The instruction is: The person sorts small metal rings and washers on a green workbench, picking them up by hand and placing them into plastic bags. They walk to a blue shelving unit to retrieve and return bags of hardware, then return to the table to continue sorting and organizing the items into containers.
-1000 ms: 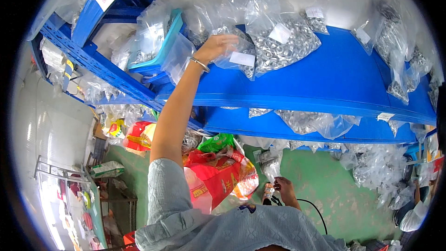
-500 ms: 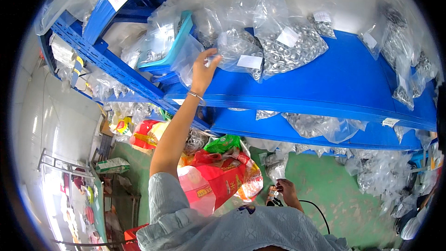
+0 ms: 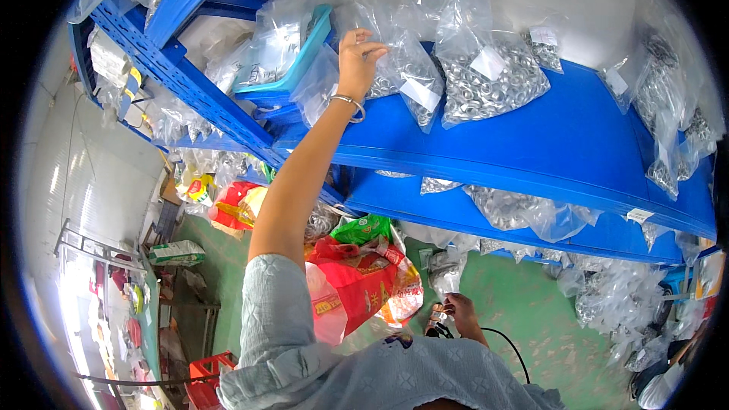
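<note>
Left hand [image 3: 358, 62] has moved up and inward to beside a white-labelled clear bag of metal parts [image 3: 415, 72], fingers loosely bent, grip unclear to me; bag on blue shelf [image 3: 531, 129], unlifted; right hand [image 3: 462, 313] low by another clear bag [image 3: 446, 273], grip likewise unclear.

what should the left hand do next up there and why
Probably pinch the loose top of the nearest labelled clear bag: the left hand is right beside it, half open, contact unclear, while the right hand is down by another bag.
</note>
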A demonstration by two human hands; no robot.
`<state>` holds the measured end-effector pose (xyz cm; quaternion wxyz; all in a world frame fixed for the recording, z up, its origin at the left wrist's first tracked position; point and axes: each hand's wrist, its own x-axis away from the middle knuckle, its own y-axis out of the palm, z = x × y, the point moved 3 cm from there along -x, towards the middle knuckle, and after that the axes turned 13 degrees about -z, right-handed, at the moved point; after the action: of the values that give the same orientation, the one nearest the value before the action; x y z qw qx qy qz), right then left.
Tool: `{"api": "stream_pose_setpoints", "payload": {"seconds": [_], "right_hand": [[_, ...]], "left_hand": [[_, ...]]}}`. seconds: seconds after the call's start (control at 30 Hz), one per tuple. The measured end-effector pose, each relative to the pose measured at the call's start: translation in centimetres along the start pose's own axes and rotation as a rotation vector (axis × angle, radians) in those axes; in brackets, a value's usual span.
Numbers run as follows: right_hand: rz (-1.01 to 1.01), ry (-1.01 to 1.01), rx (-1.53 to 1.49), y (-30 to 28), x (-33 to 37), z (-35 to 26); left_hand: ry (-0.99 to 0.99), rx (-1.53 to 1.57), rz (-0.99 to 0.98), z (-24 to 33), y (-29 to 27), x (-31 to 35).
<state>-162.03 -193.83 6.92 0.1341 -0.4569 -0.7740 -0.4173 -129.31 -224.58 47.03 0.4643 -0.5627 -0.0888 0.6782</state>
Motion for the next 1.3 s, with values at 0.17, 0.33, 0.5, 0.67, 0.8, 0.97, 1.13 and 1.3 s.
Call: {"api": "stream_pose_setpoints", "payload": {"seconds": [0.17,0.33,0.5,0.67,0.8,0.97,1.13,1.3], "right_hand": [[-0.011,-0.04,-0.033,-0.8,-0.3,0.5],[-0.019,-0.037,-0.03,-0.6,-0.7,1.0],[-0.056,-0.02,0.0,0.0,-1.2,0.6],[-0.068,-0.006,0.006,0.0,-1.8,0.7],[-0.05,0.011,0.037,0.0,-2.2,0.4],[-0.134,-0.044,0.2,0.7,-3.9,1.4],[-0.2,-0.04,0.297,5.1,-4.3,2.0],[-0.357,-0.277,0.478,9.9,-5.0,3.6]], "left_hand": [[0.029,-0.107,0.053,-0.1,-0.9,-1.0],[-0.091,0.01,-0.117,-1.7,-1.7,-0.2],[-0.163,0.109,0.035,-1.8,-1.8,3.6],[-0.309,0.278,0.046,-0.2,-1.0,11.4],[-0.325,0.337,-0.304,6.9,-0.7,21.6],[-0.692,0.81,-0.51,10.1,1.6,39.3],[-1.101,0.846,-0.618,11.7,2.2,50.5],[-1.293,0.972,-0.535,13.8,1.3,52.5]]}}
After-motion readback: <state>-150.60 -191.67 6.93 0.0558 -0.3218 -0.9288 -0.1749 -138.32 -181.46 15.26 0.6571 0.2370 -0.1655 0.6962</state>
